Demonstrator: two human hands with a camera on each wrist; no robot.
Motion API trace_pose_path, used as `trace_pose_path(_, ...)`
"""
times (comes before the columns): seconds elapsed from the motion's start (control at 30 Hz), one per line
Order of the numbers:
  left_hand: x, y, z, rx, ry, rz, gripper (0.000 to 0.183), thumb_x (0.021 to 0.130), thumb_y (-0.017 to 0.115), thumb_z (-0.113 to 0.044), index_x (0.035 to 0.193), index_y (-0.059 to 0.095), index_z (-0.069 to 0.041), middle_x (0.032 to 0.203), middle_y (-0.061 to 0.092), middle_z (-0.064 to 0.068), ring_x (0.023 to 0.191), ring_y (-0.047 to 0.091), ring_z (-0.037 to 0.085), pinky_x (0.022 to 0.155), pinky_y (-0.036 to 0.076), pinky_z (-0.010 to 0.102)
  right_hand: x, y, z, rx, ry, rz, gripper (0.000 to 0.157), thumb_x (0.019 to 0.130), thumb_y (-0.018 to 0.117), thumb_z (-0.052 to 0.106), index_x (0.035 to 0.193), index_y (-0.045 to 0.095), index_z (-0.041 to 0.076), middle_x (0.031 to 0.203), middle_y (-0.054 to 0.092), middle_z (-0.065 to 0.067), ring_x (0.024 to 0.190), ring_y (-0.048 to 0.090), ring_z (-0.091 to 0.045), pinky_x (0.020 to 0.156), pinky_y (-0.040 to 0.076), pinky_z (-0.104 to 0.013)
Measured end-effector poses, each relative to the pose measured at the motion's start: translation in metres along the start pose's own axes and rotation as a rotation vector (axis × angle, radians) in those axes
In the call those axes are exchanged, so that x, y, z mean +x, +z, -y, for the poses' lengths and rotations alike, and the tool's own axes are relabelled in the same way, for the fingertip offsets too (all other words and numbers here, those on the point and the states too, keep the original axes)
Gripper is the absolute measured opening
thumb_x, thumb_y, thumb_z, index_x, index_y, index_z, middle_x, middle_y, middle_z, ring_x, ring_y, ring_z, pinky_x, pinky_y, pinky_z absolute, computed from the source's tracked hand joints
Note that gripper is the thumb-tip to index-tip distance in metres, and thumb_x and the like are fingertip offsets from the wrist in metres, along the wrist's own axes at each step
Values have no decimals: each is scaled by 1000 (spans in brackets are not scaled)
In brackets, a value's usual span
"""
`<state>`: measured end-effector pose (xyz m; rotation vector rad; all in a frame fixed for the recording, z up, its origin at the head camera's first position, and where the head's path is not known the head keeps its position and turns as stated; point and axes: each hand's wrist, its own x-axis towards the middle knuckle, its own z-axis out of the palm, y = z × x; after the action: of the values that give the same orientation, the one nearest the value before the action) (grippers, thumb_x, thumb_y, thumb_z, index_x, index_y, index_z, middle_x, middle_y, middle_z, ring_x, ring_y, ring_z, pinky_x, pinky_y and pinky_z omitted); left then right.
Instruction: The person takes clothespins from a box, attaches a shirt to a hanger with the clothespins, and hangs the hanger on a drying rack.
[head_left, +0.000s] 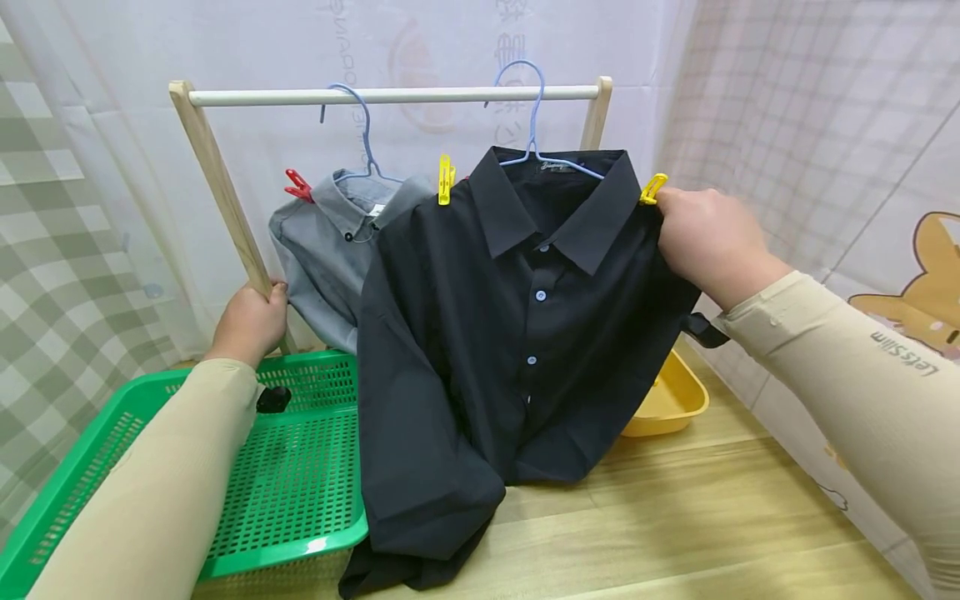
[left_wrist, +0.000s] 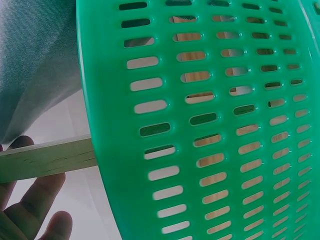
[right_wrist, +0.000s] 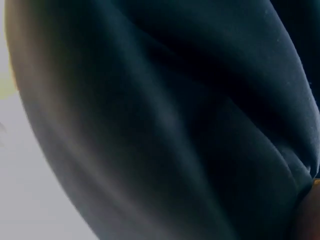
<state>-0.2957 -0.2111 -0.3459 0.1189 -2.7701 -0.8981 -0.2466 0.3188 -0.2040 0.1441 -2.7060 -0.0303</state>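
A black button-up shirt (head_left: 480,333) hangs from a blue hanger (head_left: 533,108), with a yellow clothespin (head_left: 446,180) at one shoulder and a second yellow clothespin (head_left: 653,189) at the other. Right beside that second clip, my right hand (head_left: 712,237) holds the shirt's shoulder; its fingertips are mostly hidden. Dark cloth fills most of the right wrist view. My left hand (head_left: 251,323) grips the left wooden post (head_left: 225,192) of the clothes rack, low down. Next to it hangs a grey shirt (head_left: 322,258) on another blue hanger (head_left: 366,133), with a red clothespin (head_left: 299,185) at its shoulder.
A green perforated basket (head_left: 300,467) stands at the front left, below my left arm. Partly behind the black shirt, a yellow tray (head_left: 675,396) sits on the wooden table (head_left: 637,525). The rack's white rail (head_left: 450,96) spans the back, before a pale curtain.
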Motion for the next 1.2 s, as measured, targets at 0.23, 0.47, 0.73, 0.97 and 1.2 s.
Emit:
trace_pose_path(0.23, -1, 4, 0, -12, -6, 10, 64, 95, 15, -56, 129, 45, -12, 94, 53, 19, 80, 54, 31, 69, 43, 42, -3, 13, 4, 2, -35, 24, 21, 86, 30, 4, 82, 51, 6, 76, 59, -22, 58, 55, -37, 42, 40, -46)
trace_pose_path(0.47, -1, 9, -3, -36, -28, 42, 68, 93, 13, -59, 133, 42, -12, 83, 50, 17, 67, 51, 28, 57, 41, 36, -4, 16, 3, 0, -75, 16, 20, 86, 33, 3, 80, 52, 6, 74, 59, -21, 57, 55, -35, 43, 41, -46)
trace_pose_path(0.73, -2, 12, -6, -51, -30, 28, 66, 94, 14, -58, 130, 45, -12, 88, 51, 18, 73, 52, 29, 62, 41, 37, -3, 11, 2, -16, -85, 24, 20, 87, 34, 4, 81, 52, 5, 74, 59, -20, 57, 54, -34, 44, 41, -46)
trace_pose_path(0.97, -4, 12, -7, -55, -20, 20, 65, 94, 15, -57, 129, 46, -12, 82, 50, 17, 71, 52, 29, 60, 41, 37, -3, 12, 2, -27, -109, 17, 18, 88, 35, 3, 82, 53, 5, 73, 59, -19, 57, 55, -32, 46, 43, -47)
trace_pose_path(1.2, -5, 12, -8, -58, -17, 14, 64, 94, 15, -56, 129, 45, -12, 84, 50, 17, 73, 52, 30, 62, 41, 37, -3, 13, 2, -31, -120, 9, 18, 87, 35, 3, 81, 52, 5, 74, 60, -20, 58, 56, -34, 47, 43, -49)
